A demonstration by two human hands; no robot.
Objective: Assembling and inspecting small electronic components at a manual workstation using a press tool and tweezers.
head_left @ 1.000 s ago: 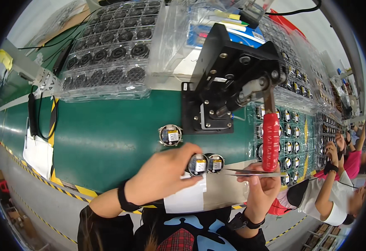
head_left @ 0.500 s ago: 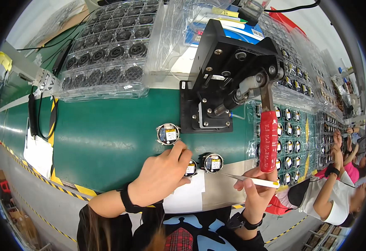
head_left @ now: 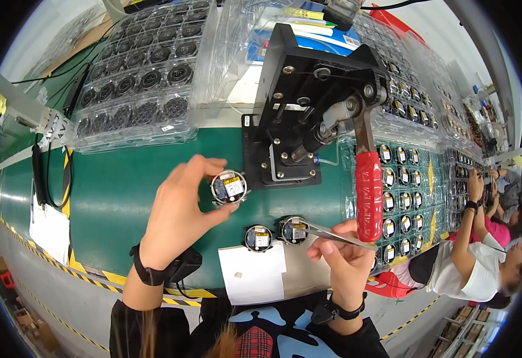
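Three round watch cases with exposed circuit boards and white-labelled batteries lie on the green mat. My left hand (head_left: 180, 209) curves around the farthest watch case (head_left: 229, 187), thumb and index finger at opposite sides of its rim. In my right hand (head_left: 347, 256) is a pair of slim tweezers (head_left: 338, 236). Their tips reach over the nearer right watch case (head_left: 293, 230); whether they touch a part inside cannot be told. Just left of that one sits the middle watch case (head_left: 258, 238), untouched, by the edge of a white paper (head_left: 252, 277).
A black lever press (head_left: 282, 152) with a red handle (head_left: 369, 197) stands beyond my hands. To its right a clear tray (head_left: 397, 185) holds several watch cases. Stacked trays (head_left: 135, 134) of black round parts stand at the far left. Another person (head_left: 460, 256) works at the right.
My left hand has moved from beside the middle watch case to the far one, its fingers now around the rim. The tweezers' tips have moved over the right watch case.
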